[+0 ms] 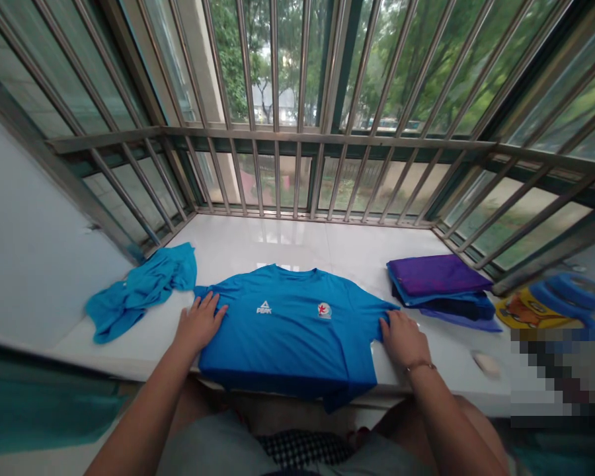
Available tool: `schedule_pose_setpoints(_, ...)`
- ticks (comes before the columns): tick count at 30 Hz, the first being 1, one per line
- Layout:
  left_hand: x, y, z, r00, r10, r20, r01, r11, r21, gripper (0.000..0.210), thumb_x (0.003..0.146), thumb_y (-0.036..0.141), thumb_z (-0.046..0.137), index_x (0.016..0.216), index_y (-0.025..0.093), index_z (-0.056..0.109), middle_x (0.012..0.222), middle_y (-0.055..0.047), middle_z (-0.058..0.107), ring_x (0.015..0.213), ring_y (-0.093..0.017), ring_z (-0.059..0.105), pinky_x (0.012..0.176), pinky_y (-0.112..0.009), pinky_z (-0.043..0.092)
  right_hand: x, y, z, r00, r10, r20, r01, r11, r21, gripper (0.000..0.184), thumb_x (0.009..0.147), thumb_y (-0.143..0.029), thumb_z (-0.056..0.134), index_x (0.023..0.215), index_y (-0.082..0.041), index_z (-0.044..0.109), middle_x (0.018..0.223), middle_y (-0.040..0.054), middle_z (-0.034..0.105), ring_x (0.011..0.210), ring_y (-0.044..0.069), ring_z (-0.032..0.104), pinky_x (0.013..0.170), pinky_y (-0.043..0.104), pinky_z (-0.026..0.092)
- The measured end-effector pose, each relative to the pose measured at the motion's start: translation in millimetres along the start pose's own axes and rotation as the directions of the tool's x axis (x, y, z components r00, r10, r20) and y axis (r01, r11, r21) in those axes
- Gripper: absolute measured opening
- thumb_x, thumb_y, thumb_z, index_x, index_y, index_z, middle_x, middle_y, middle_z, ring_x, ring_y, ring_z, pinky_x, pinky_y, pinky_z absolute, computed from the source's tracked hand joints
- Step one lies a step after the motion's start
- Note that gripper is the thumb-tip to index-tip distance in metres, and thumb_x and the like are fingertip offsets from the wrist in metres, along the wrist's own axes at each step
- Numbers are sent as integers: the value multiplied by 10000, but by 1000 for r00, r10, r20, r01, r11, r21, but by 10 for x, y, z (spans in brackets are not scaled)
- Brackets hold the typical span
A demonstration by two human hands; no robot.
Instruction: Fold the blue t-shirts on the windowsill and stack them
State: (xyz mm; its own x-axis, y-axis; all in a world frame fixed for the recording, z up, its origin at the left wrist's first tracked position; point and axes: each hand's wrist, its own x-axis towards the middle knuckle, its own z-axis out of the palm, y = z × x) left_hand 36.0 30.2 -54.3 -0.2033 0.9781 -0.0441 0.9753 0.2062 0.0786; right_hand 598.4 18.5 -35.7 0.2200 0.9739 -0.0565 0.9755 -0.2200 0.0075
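Observation:
A blue T-shirt (287, 330) lies spread on the white ledge, collar away from me, its lower part hanging over the front edge. It has a white "PEAK" logo and a small round emblem on the chest. My left hand (199, 322) rests on the left sleeve side, fingers apart and lying flat. At the other sleeve, my right hand (405, 338) touches the cloth with its fingers extended over the sleeve end; a thin bracelet circles that wrist.
On the left lies a crumpled blue garment (146, 287). A stack of folded clothes (439, 277), purple on top, sits at right. Beyond it stands a yellow container with a blue lid (550, 301), near a small pale object (486, 363). Metal window bars (277, 139) enclose the white ledge (297, 238).

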Motion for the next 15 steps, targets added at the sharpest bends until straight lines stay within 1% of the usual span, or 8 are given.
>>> schedule_pose_setpoints(1,37,67,-50,1000,-10,-14,10,1000,10,674,1088,539,333,1614,173,543,1719,-176,454,1566,-468,406,1228,-752,333,4,-26,-20,999,43,-21,-43,999,11,512,1124,-423,392,1452,-116,638,1476,237,627,1265,378,647,999,487,555)
schedule_pose_setpoints(3,117,346,-142,995,19,-93,-17,1000,17,635,1099,482,325,1552,127,594,1643,-229,534,1506,-468,478,1222,-767,325,46,-79,-51,988,139,-71,-136,990,46,576,1118,-485,420,1472,-65,593,1398,274,638,1209,393,662,954,484,557)
schedule_pose_setpoints(6,226,1069,-217,960,214,-179,-225,974,-41,568,1116,390,314,1518,128,618,1640,-223,539,1518,-401,489,1272,-686,324,179,-124,-60,973,225,-54,-218,970,107,636,1081,-533,528,1447,-17,590,1360,308,622,1237,414,645,995,486,528)
schedule_pose_setpoints(7,256,1354,-218,934,320,-160,-336,939,-80,548,1120,375,324,1525,154,618,1663,-193,524,1541,-371,475,1290,-638,333,231,-127,-56,974,223,-28,-218,968,126,578,1076,-499,552,1394,-22,628,1342,305,631,1252,409,640,1023,477,510)
schedule_pose_setpoints(9,316,1905,-183,846,522,-104,-532,829,-173,526,1126,391,359,1560,209,593,1697,-133,500,1578,-323,443,1312,-578,338,330,-117,-49,981,193,3,-191,968,160,418,1075,-388,562,1258,-39,699,1296,292,663,1273,384,636,1070,442,473)
schedule_pose_setpoints(11,380,2343,-109,796,602,-61,-598,766,-236,535,1127,431,387,1599,242,553,1715,-110,479,1587,-311,435,1318,-568,338,413,-89,-59,984,177,-5,-173,967,186,349,1083,-315,524,1195,-47,718,1250,282,697,1250,353,658,1058,399,466)
schedule_pose_setpoints(13,447,2600,-11,790,613,-24,-597,759,-260,560,1120,465,414,1621,243,531,1728,-119,455,1594,-326,425,1320,-588,328,481,-46,-96,980,198,-24,-189,959,211,382,1105,-304,454,1247,-42,694,1203,274,725,1163,324,703,986,369,486)
schedule_pose_setpoints(15,504,2683,96,793,609,-15,-592,764,-257,589,1113,491,430,1637,236,512,1756,-120,402,1625,-337,369,1340,-610,274,541,9,-155,972,229,-49,-211,947,244,438,1124,-313,377,1347,-42,639,1166,254,747,1066,301,734,911,352,500)
